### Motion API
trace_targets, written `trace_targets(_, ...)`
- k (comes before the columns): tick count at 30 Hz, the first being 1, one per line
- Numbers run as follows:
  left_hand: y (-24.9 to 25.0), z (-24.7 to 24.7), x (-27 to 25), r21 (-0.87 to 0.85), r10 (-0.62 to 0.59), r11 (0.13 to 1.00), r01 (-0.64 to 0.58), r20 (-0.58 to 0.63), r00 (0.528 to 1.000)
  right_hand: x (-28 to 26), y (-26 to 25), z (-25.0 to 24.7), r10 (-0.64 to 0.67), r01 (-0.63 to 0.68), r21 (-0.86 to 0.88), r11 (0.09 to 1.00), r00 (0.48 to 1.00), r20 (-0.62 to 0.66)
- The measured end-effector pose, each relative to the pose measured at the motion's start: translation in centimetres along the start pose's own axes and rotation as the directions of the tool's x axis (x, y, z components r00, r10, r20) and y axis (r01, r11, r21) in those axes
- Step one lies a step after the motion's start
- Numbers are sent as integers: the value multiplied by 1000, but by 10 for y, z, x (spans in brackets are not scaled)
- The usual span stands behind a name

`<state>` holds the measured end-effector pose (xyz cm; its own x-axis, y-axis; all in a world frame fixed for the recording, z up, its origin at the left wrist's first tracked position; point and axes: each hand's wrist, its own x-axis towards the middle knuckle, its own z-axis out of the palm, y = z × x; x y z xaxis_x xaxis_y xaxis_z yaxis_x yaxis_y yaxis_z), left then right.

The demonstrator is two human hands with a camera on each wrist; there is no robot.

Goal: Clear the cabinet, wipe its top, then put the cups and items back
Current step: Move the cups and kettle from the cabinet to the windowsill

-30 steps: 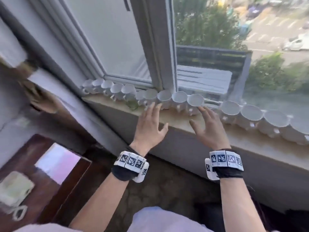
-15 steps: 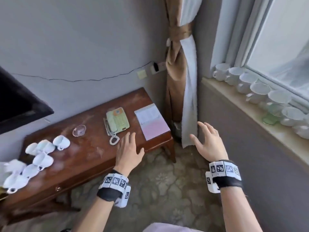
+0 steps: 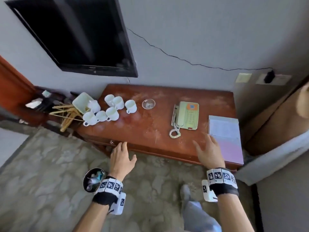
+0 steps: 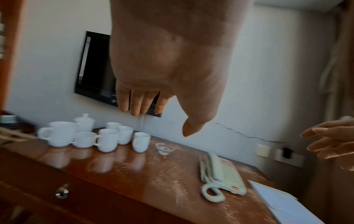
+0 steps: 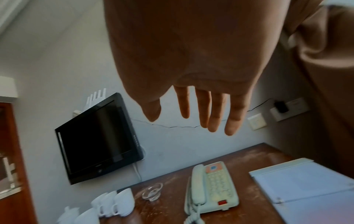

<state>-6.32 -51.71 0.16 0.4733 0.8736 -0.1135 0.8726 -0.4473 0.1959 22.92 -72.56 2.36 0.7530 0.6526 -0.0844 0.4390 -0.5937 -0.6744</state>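
Observation:
A dusty red-brown wooden cabinet (image 3: pixel 150 128) stands against the wall. Several white cups (image 3: pixel 112 108) cluster at its left end, also seen in the left wrist view as cups (image 4: pixel 103 137). A small glass dish (image 3: pixel 148 103) sits beside them. A pale green telephone (image 3: pixel 186 115) and a white-and-pink notepad (image 3: pixel 225 136) lie to the right. My left hand (image 3: pixel 122 154) hovers empty at the cabinet's front edge, fingers relaxed. My right hand (image 3: pixel 207 149) hovers over the front right of the top, next to the notepad, fingers spread and holding nothing.
A black TV (image 3: pixel 80 36) hangs on the wall above the cups. Wooden hangers (image 3: pixel 66 113) and a pale tray (image 3: pixel 82 102) lie left of the cabinet. A small bin (image 3: pixel 92 179) stands on the patterned carpet by my left wrist. A curtain (image 3: pixel 275 131) hangs at right.
My view has swung left from the window sill with its row of cups to the cabinet. Both hands stayed empty and now hover at the cabinet's front.

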Motion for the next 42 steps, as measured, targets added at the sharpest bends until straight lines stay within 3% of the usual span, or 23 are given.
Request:
trace_targets(12,-53,-18,145,-51,-322,945,323,37,946,223,-107,100,-122,118,31,992,952,279)
trace_targets(23,-134,-8,244,20,-430,901,432,147,891,290,-177,226,-101,132,-25,991,856,507)
trace_targets(33,-219,3,369,75,-251,968,239,284,925,337,-236,344,39,51,-147,988,832,553)
trace_targets(38,-231,7,397,19,-117,993,118,343,932,332,-262,386,162,-34,-228,973,804,572)
trace_targets(42,-238,9,410,-23,-22,999,32,358,934,332,-274,415,232,-178,-149,973,786,574)
